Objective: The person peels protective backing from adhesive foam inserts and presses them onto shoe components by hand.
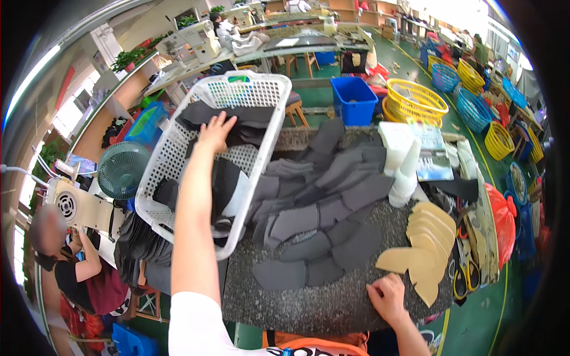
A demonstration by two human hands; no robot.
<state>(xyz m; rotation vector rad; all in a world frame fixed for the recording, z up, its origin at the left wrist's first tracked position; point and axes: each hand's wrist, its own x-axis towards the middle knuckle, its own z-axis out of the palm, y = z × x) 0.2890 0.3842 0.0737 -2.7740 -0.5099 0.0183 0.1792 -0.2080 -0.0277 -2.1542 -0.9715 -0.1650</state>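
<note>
Workshop (404,65); dark pieces (252,114) under left grip (214,136)

The left hand (215,134) hides part of the dark grey pieces (254,115) under its palm; its forearm (193,219) covers some of the white basket (262,90). The right hand (389,298) curls its fingertips out of sight. Well left of the left hand, a co-worker's head (48,228) is blurred.

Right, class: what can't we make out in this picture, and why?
Head view:
Dark pieces beneath the left hand: partly covered by its fingers.
Whether the right hand holds anything: curled fingers hide its palm.
Orange cloth: cut off by the lower edge.
Red bag: plastic hides its contents.
</note>
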